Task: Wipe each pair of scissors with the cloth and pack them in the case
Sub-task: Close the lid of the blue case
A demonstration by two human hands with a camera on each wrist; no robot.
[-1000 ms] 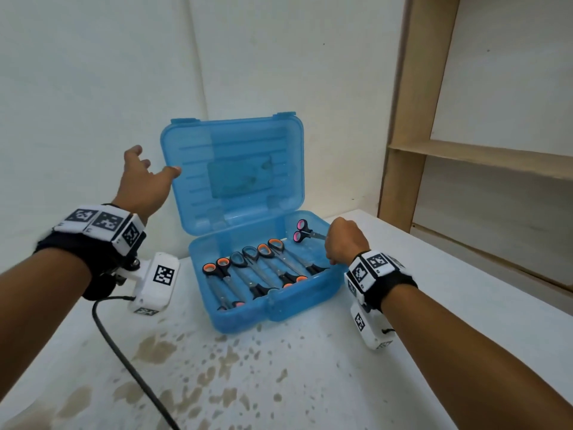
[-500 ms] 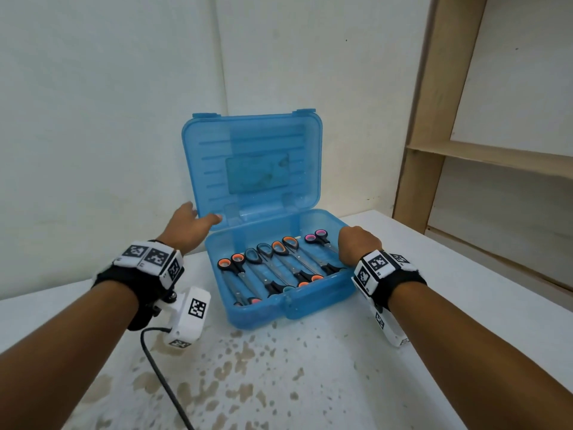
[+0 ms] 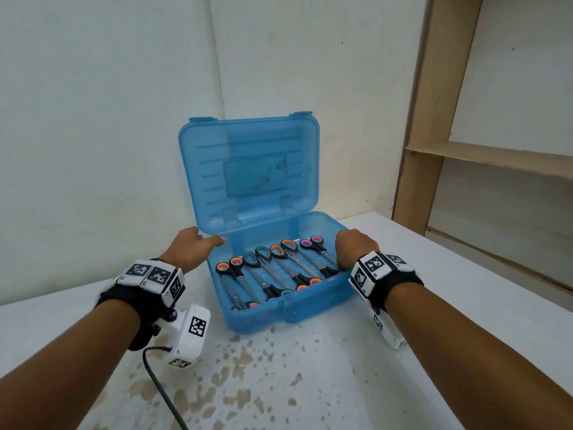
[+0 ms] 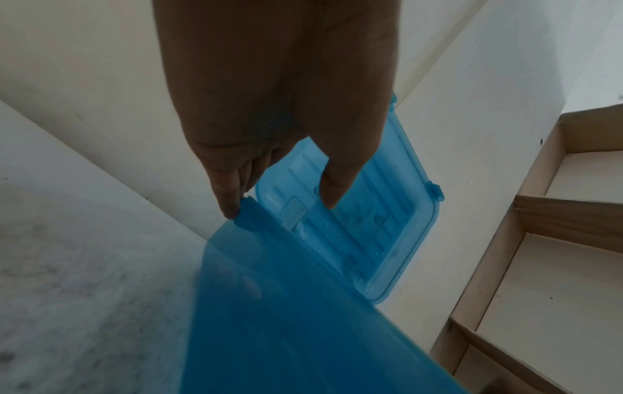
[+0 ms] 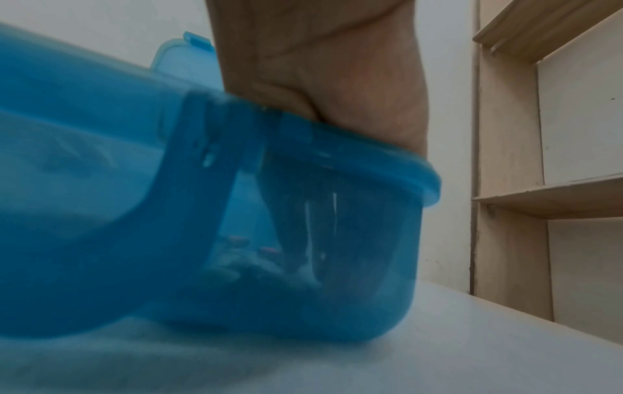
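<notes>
several scissors (image 3: 280, 271) lie parallel (handles alternating) in case (image 3: 310, 308)

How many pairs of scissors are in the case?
8 scissors side by side in the blue case: four handles toward the lid, four reversed, partly hidden; count uncertain.

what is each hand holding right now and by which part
The right hand grips the translucent blue plastic case at its right rim, fingers inside. The left hand holds nothing; its fingertips only touch the case's back-left corner.

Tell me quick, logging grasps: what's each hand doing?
Left hand: open, fingertips touching the case's rear rim.
Right hand: fingers curled over the case's right rim.
</notes>
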